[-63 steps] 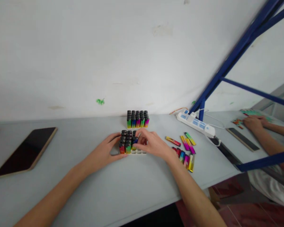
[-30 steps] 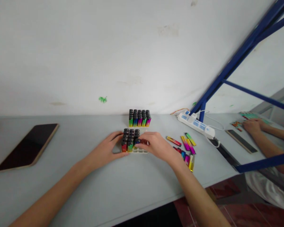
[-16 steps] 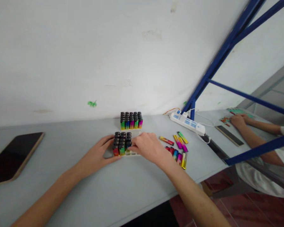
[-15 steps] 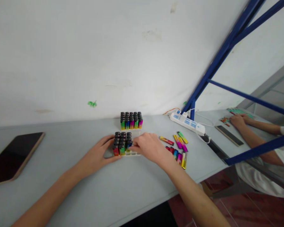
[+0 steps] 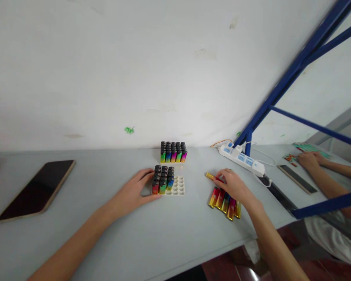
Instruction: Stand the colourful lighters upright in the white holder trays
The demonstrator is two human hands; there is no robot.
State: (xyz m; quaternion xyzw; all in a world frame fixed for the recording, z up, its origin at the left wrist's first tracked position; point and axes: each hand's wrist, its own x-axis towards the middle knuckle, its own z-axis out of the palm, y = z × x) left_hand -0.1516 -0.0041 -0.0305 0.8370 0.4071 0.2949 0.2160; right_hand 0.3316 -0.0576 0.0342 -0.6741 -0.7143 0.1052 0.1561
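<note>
A white tray with round-edged slots [image 5: 179,187] lies on the grey table; upright lighters with black tops [image 5: 163,180] fill its left part, and slots at its right show bare. My left hand [image 5: 136,190] curls around the tray's left side, thumb at the front edge, fingers at the lighters. To the right, my right hand [image 5: 232,185] has its fingers on a red and gold lighter [image 5: 211,176] lying on the table. Just in front of that hand lie several colourful lighters [image 5: 222,203]. Behind the tray stands a full block of upright lighters [image 5: 173,153] near the wall.
A dark tablet or phone [image 5: 36,190] lies at the left. A white power strip [image 5: 241,159] with cables sits at the back right, beside a blue metal frame [image 5: 260,105]. Beyond it are another person's hands [image 5: 310,160] and a dark flat bar [image 5: 297,179].
My right hand has left the tray and moved right to the loose lighters. A blue-yellow lighter now stands in the third column without fingers on it. The view has shifted.
</note>
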